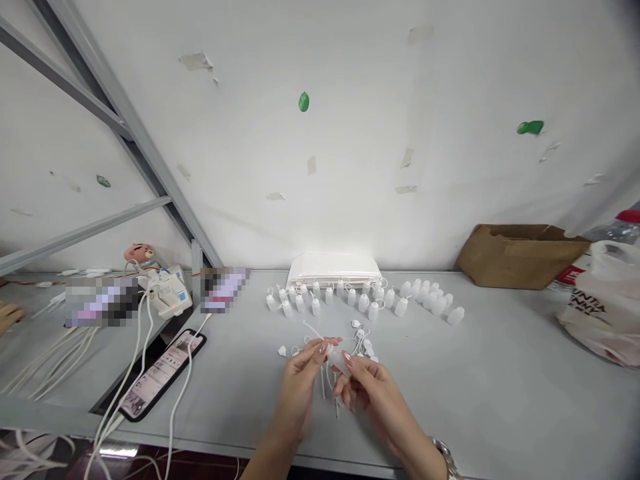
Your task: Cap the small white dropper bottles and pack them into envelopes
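Observation:
A small translucent bottle [339, 362] is held between my two hands above the grey table [230, 393]. My left hand [305, 373] pinches its neck end, where a white cap piece seems to be; the fingers partly hide it. My right hand [367, 383] grips the bottle's body between thumb and fingers. Under and around the hands lie loose white caps [368, 347] with loops and thin white tubes [323, 383]. Behind them stand several capped bottles [316, 307] in loose rows. To their right is a group of bottles [439, 305] without visible tubes.
A stack of white sheets [334, 267] rests against the wall. A phone [164, 373], white cables and a power strip [170, 293] are at the left. On the right are a brown paper bag [523, 257] and a white plastic bag [603, 303]. Another person's hand [9, 316] shows far left.

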Action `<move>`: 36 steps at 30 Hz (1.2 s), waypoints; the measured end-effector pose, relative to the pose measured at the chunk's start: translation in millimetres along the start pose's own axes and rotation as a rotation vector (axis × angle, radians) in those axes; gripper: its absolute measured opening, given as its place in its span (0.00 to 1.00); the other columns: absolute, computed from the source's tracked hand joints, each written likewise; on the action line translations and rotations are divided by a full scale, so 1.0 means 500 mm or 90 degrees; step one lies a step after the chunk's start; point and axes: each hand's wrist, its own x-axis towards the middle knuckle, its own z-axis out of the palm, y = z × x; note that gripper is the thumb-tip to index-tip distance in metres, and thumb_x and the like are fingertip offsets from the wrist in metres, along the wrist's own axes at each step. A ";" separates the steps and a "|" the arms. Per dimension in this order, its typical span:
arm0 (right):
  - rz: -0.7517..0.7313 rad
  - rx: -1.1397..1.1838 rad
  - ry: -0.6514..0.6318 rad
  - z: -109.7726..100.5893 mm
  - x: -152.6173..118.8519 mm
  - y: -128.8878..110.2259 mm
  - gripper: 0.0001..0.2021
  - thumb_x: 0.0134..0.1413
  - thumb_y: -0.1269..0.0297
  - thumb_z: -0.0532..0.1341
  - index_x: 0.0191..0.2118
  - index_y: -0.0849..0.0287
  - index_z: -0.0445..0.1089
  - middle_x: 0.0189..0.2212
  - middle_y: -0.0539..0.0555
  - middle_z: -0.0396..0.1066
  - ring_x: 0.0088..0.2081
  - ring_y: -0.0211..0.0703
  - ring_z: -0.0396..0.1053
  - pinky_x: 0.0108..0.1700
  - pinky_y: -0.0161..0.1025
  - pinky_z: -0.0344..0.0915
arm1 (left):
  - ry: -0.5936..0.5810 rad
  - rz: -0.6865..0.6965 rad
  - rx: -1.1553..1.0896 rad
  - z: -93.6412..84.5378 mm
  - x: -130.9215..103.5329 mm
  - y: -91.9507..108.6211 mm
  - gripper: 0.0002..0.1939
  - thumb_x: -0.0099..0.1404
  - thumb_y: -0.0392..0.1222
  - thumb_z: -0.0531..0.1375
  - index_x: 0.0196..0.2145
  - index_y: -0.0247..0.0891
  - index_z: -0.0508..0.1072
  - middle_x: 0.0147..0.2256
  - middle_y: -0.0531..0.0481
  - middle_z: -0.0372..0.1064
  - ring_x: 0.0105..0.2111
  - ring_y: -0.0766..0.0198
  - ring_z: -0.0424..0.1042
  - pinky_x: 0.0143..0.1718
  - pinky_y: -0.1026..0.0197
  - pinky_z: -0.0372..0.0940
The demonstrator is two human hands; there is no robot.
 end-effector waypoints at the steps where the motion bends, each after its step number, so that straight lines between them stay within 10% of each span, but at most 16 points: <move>1: -0.025 -0.020 0.008 -0.001 0.001 0.003 0.20 0.44 0.48 0.65 0.25 0.64 0.71 0.19 0.53 0.72 0.18 0.33 0.62 0.22 0.32 0.57 | 0.005 0.003 -0.003 0.001 -0.001 -0.003 0.14 0.55 0.51 0.62 0.31 0.38 0.80 0.40 0.43 0.73 0.48 0.50 0.65 0.51 0.52 0.55; 7: -0.093 -0.053 0.029 -0.002 0.000 0.011 0.18 0.44 0.50 0.66 0.25 0.63 0.70 0.18 0.49 0.68 0.18 0.33 0.61 0.22 0.32 0.57 | 0.004 0.014 -0.041 0.008 -0.010 -0.016 0.15 0.52 0.51 0.64 0.30 0.37 0.80 0.40 0.43 0.72 0.50 0.48 0.63 0.53 0.50 0.54; 15: 0.106 0.183 -0.087 0.004 0.000 0.002 0.16 0.44 0.54 0.67 0.22 0.64 0.68 0.12 0.44 0.57 0.15 0.27 0.48 0.20 0.29 0.49 | -0.067 -0.010 -0.089 0.009 -0.013 0.000 0.13 0.54 0.49 0.63 0.31 0.37 0.80 0.39 0.43 0.73 0.47 0.50 0.65 0.50 0.52 0.57; 24: -0.130 -0.131 0.074 0.018 0.000 0.012 0.18 0.39 0.50 0.68 0.29 0.61 0.71 0.20 0.48 0.68 0.22 0.36 0.63 0.26 0.35 0.60 | 0.012 -0.042 -0.107 0.005 -0.017 -0.009 0.16 0.53 0.51 0.63 0.30 0.35 0.79 0.39 0.41 0.73 0.39 0.54 0.68 0.40 0.55 0.61; 36: 0.004 0.023 -0.066 0.021 -0.001 0.001 0.18 0.44 0.55 0.67 0.19 0.63 0.64 0.12 0.44 0.58 0.15 0.27 0.49 0.19 0.30 0.47 | -0.024 -0.007 -0.122 -0.001 -0.022 -0.015 0.13 0.51 0.50 0.65 0.28 0.37 0.80 0.39 0.42 0.72 0.52 0.48 0.61 0.55 0.50 0.53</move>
